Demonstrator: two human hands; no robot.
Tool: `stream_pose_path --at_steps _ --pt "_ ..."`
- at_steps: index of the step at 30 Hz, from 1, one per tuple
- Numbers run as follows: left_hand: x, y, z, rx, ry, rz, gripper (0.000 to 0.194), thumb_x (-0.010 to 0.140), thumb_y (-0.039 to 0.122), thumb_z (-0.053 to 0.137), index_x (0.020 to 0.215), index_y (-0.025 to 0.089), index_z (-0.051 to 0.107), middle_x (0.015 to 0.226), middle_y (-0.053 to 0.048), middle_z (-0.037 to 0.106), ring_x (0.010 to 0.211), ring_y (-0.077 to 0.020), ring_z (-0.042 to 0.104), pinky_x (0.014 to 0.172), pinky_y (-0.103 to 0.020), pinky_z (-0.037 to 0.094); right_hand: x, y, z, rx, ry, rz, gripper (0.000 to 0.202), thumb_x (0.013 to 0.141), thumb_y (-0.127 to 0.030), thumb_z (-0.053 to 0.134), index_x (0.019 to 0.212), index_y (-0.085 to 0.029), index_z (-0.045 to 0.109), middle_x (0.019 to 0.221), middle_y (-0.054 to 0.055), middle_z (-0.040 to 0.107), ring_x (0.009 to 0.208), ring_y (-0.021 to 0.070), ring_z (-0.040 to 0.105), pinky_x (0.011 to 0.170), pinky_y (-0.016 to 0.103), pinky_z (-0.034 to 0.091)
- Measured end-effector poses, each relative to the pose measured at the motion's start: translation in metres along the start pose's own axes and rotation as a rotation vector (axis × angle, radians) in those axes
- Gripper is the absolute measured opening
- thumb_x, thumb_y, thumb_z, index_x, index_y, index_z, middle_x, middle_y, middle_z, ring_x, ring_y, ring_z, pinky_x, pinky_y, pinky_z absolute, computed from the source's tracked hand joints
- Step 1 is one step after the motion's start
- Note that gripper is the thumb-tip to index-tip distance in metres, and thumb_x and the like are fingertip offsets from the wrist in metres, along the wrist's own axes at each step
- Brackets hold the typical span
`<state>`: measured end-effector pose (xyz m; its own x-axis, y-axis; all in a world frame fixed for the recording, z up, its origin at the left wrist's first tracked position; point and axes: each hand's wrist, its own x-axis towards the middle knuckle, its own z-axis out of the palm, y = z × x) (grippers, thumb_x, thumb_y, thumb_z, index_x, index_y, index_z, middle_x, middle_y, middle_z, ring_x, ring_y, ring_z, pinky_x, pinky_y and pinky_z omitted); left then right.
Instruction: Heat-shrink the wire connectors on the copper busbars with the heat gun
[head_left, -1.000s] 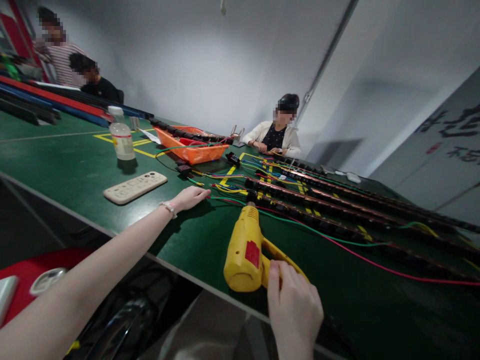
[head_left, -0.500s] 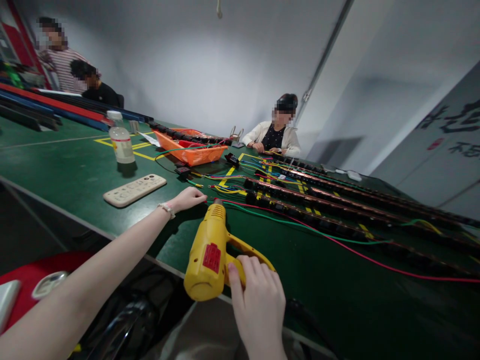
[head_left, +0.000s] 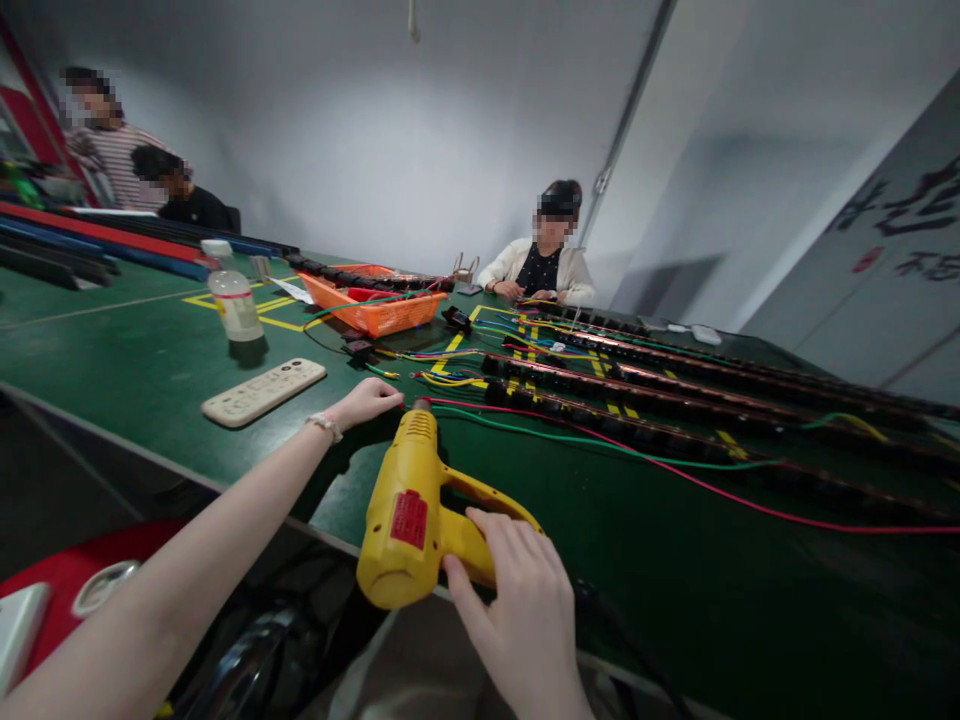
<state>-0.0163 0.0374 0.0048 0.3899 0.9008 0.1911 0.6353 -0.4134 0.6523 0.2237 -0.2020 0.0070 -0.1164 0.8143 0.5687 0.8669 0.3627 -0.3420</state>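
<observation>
My right hand (head_left: 517, 590) is wrapped round the handle of a yellow heat gun (head_left: 405, 510) with a red label. Its nozzle points away from me, close to the fingertips of my left hand (head_left: 369, 400). Those fingers are pinched together on the end of a red wire (head_left: 510, 408), which runs off to the right across the table. A green wire (head_left: 525, 430) lies alongside it. Just beyond my left hand sit a black connector (head_left: 361, 350) and a bundle of coloured wires (head_left: 454, 380). The exact tip of the red wire is hidden by the fingers.
On the green table (head_left: 157, 400) lie a phone (head_left: 264, 393), a bottle (head_left: 234, 300) and an orange basket (head_left: 367, 310). Long black and copper-coloured strips (head_left: 637, 430) stretch to the right. A co-worker (head_left: 544, 260) sits across the table; two people are at far left.
The view has shifted slightly. My right hand's fingers have loosened a little on the heat gun's handle. My left hand keeps its pinch on the red wire.
</observation>
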Motion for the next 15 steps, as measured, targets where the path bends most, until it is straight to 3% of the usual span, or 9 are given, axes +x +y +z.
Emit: stream_pose_path --at_steps 3,9,15 --pt "-0.001 0.002 0.000 0.002 0.008 0.002 0.042 0.075 0.049 0.043 0.049 0.017 0.033 0.049 0.004 0.024 0.048 -0.0072 0.022 0.046 -0.024 0.016 -0.006 0.013 0.001 -0.080 0.138 0.006 0.040 0.077 -0.054 0.059 0.096 -0.019 0.059 0.087 0.003 0.063 0.086 0.0188 0.054 0.084 0.032 0.037" --pt "-0.002 0.002 -0.001 0.005 -0.008 -0.011 0.043 0.075 0.050 0.041 0.049 0.018 0.031 0.049 0.004 0.025 0.047 -0.0073 0.024 0.047 -0.024 0.018 -0.017 0.040 -0.015 -0.165 0.152 0.034 0.042 0.077 -0.060 0.054 0.090 -0.020 0.059 0.084 0.003 0.063 0.085 0.0198 0.055 0.082 0.033 0.036" --pt "-0.001 0.000 -0.003 0.021 -0.005 -0.027 0.040 0.076 0.048 0.041 0.050 0.017 0.036 0.049 0.005 0.026 0.047 -0.0078 0.026 0.048 -0.024 0.019 -0.035 0.073 -0.041 -0.184 0.185 0.120 0.035 0.091 -0.047 0.039 0.084 -0.020 0.060 0.081 0.003 0.063 0.082 0.0187 0.055 0.081 0.032 0.036"
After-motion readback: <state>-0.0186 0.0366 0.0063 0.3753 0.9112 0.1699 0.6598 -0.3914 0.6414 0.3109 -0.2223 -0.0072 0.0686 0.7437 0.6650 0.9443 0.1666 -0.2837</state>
